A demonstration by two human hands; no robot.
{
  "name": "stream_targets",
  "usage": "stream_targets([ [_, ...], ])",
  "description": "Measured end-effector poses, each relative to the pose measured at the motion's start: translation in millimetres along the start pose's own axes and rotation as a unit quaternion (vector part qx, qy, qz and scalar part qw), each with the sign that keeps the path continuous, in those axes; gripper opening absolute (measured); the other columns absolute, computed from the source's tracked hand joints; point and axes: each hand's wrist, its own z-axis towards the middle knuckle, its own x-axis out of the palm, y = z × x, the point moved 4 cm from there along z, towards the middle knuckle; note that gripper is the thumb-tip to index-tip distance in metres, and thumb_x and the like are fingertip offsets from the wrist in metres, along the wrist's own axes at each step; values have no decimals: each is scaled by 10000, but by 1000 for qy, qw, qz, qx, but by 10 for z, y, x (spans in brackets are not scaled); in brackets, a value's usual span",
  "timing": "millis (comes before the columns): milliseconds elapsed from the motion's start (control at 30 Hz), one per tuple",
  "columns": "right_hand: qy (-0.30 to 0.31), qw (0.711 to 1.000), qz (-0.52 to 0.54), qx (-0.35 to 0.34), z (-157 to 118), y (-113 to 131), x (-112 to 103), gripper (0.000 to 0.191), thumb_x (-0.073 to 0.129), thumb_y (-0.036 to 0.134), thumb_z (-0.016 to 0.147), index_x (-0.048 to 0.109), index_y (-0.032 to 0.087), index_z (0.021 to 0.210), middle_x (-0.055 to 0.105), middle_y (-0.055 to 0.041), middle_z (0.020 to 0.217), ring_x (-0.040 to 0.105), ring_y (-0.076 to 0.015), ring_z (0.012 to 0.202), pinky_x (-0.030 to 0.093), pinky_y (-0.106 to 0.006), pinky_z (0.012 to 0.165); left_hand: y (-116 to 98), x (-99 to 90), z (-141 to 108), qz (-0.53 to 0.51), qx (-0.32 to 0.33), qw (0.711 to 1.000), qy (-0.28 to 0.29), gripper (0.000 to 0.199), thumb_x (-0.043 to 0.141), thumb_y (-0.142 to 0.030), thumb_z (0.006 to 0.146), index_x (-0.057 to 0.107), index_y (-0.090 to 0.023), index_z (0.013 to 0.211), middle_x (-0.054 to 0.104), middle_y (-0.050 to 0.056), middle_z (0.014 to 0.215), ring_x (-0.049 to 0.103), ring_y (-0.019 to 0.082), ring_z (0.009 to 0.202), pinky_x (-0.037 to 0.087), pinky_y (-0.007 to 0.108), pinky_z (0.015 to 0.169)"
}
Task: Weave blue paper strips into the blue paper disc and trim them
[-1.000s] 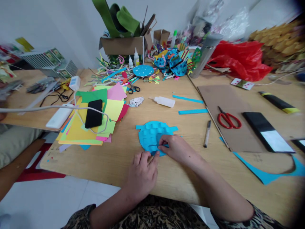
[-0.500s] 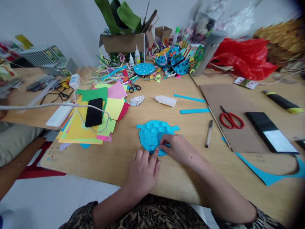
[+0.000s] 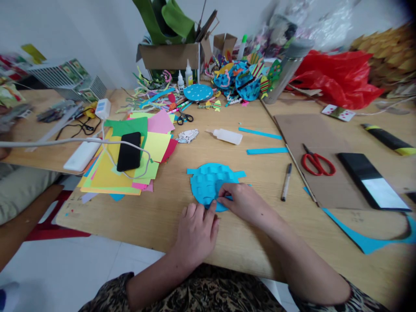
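A round blue paper piece [image 3: 208,180] with strips woven across it lies on the table in front of me, strip ends jutting out at both sides. My left hand [image 3: 197,227] rests palm down at its lower edge, fingers stretched, the index fingertip pressing on the paper. My right hand [image 3: 242,200] is closed in a pinch at the lower right of the disc, apparently on a blue paper strip [image 3: 229,198]; the fingers partly hide it. Beyond the disc, a white glue bottle [image 3: 228,136] lies on its side near two loose blue paper strips [image 3: 267,151].
Coloured paper sheets [image 3: 156,151] with a phone [image 3: 129,151] and cable lie left. Red-handled scissors [image 3: 317,164] rest on cardboard [image 3: 341,190] at right, beside a pen [image 3: 286,182]. Craft pieces and a cardboard box [image 3: 172,56] crowd the back. Another person's arm [image 3: 26,221] is at far left.
The view has shifted very slightly. Both hands stay in nearly the same place on the blue paper disc.
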Motion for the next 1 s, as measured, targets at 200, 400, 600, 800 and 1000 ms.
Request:
stream_targets([
  [200,2,1000,0,5,4,-8,2,84,597,190,805,680,201,807,721,-45,809,646,-192,753,389,-259,616,6,23,8,-1,-1,1000,2,413,453,-326,921,529,-181,1300,550,78,842,465,241,808,384,390,682],
  [400,0,1000,0,3,0,-1,3,89,597,187,807,685,198,808,721,-49,805,645,-188,744,389,-260,613,2,23,3,1,-3,1000,1,403,453,-323,921,532,-188,1293,548,75,841,459,240,803,379,387,676],
  [600,4,1000,0,4,-1,17,-10,99,591,201,821,688,195,800,719,-48,793,638,-177,718,377,-253,595,-6,27,18,12,-7,1000,9,384,445,-303,925,541,-189,1278,560,79,854,461,237,805,388,387,673],
  [800,1,1000,1,2,1,26,-23,130,578,214,843,695,195,790,709,-41,742,611,-157,652,350,-248,563,-30,51,26,32,-6,999,7,372,442,-273,926,547,-179,1270,565,77,847,463,231,798,392,380,667],
  [1000,2,1000,-4,3,0,31,-27,152,564,217,856,697,188,786,714,-49,764,617,-162,673,356,-248,575,-26,34,14,3,-21,1000,13,409,462,-337,920,522,-196,1299,557,81,896,464,236,826,403,386,687],
])
